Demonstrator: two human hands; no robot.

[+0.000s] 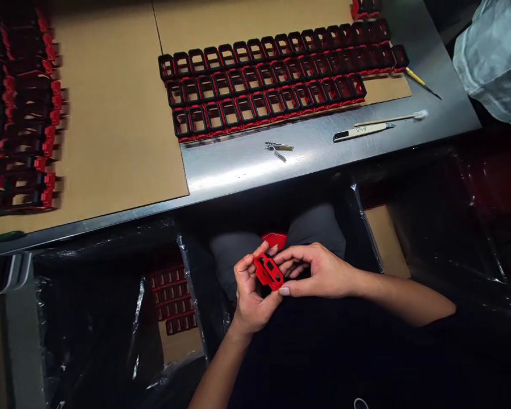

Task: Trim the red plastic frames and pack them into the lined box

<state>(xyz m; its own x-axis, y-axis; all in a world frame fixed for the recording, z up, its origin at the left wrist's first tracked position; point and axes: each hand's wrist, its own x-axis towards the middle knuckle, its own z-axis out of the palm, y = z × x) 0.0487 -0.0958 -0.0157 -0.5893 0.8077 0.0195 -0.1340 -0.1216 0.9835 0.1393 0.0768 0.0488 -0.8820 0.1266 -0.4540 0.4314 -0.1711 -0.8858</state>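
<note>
Above my lap, a small red plastic housing [268, 272] with dark cut-outs is held between both hands. My left hand [251, 292] wraps it from the left, fingers along its upper edge and thumb below. From the right, my right hand [310, 270] grips its lower right edge with the thumb, the other fingers curled behind it. On the bench beyond stand rows of black-and-red frames [259, 79], with open rectangular middles. A nail clipper [280, 149], a craft knife [361, 133] and a cotton-tipped stick [389, 119] lie near the bench's front edge.
More red-and-black parts [25, 113] are stacked at the left on cardboard [114, 125]. A yellow-handled brush [421, 82] rests at the right of the metal bench [230, 170]. Below, a plastic-lined bin [97, 318] holds further parts. Grey cloth [494, 62] hangs at the far right.
</note>
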